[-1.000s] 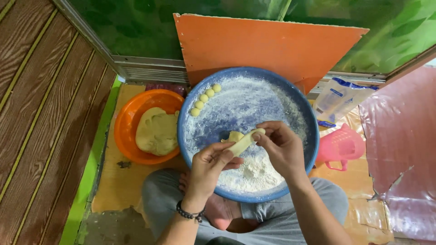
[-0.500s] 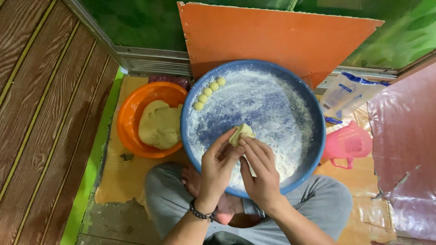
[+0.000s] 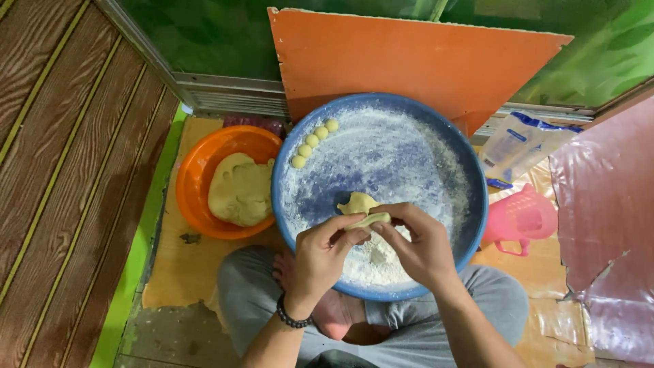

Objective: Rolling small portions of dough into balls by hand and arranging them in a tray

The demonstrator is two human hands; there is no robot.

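Observation:
A big blue round tray [image 3: 300, 153] dusted with white flour rests on my lap. My left hand [image 3: 321, 255] and my right hand [image 3: 417, 244] meet over its near part and pinch a small pale yellow dough piece [image 3: 368, 219] between their fingertips. A second flattened bit of dough [image 3: 359, 202] lies on the flour just beyond the fingers. Several small dough balls [image 3: 313, 142] sit in a row at the tray's upper left. A black bead bracelet is on my left wrist.
An orange bowl [image 3: 197, 170] holding a dough lump [image 3: 238, 189] stands left of the tray. A pink plastic jug [image 3: 521, 218] and a flour bag [image 3: 521, 143] lie to the right. An orange board [image 3: 409, 58] leans behind, wooden wall on the left.
My hands have shifted from pulling a dough strip apart to pressing together over the tray's near part. A flattened dough bit now lies on the flour beyond them.

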